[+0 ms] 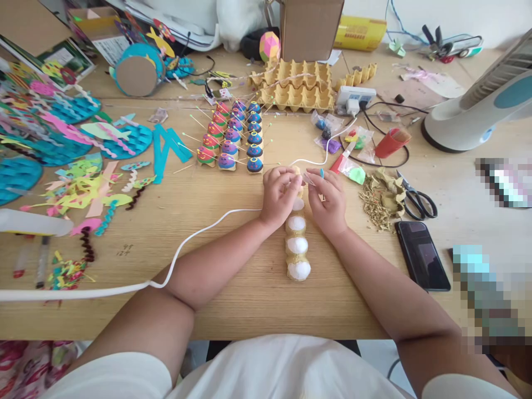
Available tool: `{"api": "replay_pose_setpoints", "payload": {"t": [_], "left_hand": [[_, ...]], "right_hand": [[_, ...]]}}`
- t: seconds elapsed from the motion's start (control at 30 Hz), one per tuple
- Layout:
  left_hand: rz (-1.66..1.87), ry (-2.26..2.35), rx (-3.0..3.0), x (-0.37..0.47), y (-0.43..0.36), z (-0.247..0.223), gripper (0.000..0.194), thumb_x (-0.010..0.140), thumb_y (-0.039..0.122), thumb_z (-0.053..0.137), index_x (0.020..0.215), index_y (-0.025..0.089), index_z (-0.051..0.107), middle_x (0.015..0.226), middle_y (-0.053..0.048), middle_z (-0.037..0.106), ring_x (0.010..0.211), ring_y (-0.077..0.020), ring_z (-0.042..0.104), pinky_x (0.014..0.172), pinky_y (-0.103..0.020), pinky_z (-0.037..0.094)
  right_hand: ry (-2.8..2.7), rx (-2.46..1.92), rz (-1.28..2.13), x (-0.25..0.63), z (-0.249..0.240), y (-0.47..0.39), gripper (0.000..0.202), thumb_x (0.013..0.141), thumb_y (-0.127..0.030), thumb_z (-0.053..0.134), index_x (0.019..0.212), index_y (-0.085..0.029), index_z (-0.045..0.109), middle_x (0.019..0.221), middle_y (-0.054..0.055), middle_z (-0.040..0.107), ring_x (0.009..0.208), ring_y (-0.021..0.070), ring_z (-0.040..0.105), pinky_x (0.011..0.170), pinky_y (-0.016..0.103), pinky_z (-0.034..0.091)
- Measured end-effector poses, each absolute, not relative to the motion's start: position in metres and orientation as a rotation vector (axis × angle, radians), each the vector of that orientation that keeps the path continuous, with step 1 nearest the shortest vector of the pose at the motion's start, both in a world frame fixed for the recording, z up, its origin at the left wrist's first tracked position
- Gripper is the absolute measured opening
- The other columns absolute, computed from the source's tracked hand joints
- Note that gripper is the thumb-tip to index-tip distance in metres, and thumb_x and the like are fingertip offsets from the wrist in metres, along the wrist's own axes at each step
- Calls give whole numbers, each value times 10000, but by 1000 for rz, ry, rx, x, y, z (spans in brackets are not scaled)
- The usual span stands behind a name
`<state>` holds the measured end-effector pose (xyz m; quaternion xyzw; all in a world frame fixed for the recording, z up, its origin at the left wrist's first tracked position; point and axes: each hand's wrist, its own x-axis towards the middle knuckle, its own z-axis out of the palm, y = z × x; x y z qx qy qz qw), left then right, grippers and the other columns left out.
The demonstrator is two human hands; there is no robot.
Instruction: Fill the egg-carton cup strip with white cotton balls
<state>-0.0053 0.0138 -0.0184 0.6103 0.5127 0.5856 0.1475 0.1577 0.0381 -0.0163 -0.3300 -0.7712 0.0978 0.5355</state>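
Note:
A strip of egg-carton cups, several of its bumps topped with white, runs away from me along the table. My left hand is closed at the strip's far end, fingers curled against a yellowish cup. Just right of it, my right hand pinches a small pale, thin piece close to the same end. A bit of blue shows by the right fingers; I cannot tell what it is. Both hands partly hide the far cups. Beyond to the left stand three rows of painted egg-carton caterpillars with pin-like feelers.
Right of my hands lie a torn carton piece with scraps, black scissors, a phone and a red glue tube. A white cable crosses under my left arm. Paper cut-outs cover the left; egg trays sit behind.

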Motion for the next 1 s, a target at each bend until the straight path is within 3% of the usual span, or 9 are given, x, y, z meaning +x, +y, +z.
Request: {"api": "replay_pose_setpoints", "payload": {"t": [0.2, 0.43, 0.63, 0.77, 1.0], "left_hand": [[1619, 1468, 1631, -5, 18, -21, 627, 1138, 697, 454, 801, 260, 753, 1077, -64, 814, 1203, -253, 714, 1191, -465, 456], [1563, 1449, 1597, -3, 17, -22, 385, 1149, 398, 537, 855, 262, 746, 1077, -40, 808, 1207, -230, 710, 1171, -428, 463], [1497, 1488, 1542, -7, 20, -28, 139, 1014, 229, 697, 944, 281, 805, 1210, -48, 800, 1294, -263, 686, 1215, -475, 502], [1543, 1505, 1610, -6, 20, -28, 141, 983, 198, 723, 907, 287, 801, 1161, -44, 799, 1260, -259, 702, 1206, -475, 523], [1649, 1539, 1647, -5, 20, -29, 174, 1008, 202, 649, 876, 286, 726, 1090, -33, 797, 1182, -244, 711, 1155, -458, 526]], "right_hand": [[-1917, -738, 100, 158, -20, 38, 364, 1088, -181, 569, 1302, -344, 815, 1337, 50, 864, 1291, 275, 769, 1145, 561, 619], [-1929, -852, 54, 159, -22, 38, 339, 1086, -212, 554, 1238, -324, 835, 1318, 55, 868, 1321, 296, 745, 1169, 605, 614], [-1916, -917, 173, 158, -14, 30, 310, 1056, -250, 596, 1167, -376, 857, 1323, 25, 860, 1411, 324, 681, 1283, 676, 529], [-1912, -922, 241, 157, -12, 29, 274, 1037, -270, 618, 1124, -369, 858, 1312, 27, 859, 1441, 336, 665, 1307, 690, 502], [-1879, -865, 355, 158, -9, 28, 361, 957, -253, 634, 1291, -324, 753, 1432, 88, 780, 1457, 371, 644, 1313, 711, 445]]}}
